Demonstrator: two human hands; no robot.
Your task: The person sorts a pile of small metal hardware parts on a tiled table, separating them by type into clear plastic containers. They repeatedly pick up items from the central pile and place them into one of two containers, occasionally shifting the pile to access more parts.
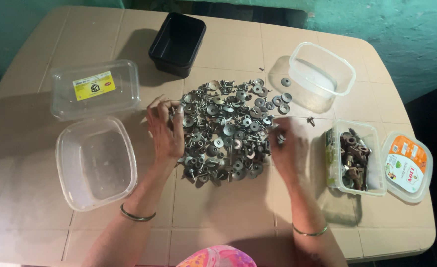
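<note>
Flanking a pile of washers and bolts (228,131), left hand (165,129) rests half-open, fingers curled on its edge. Right hand (288,148), blurred, pinches at the pile's opposite edge; contents indiscernible.

The surface (228,207) was beige, scored in a grid of square tiles. The heap of washers and bolts (226,131) was dull grey — some browner. One tub (177,42) was black; the other tubs (95,160) were clear. One lid (407,165) was orange and white — another lid's label (94,85) yellow.
</note>
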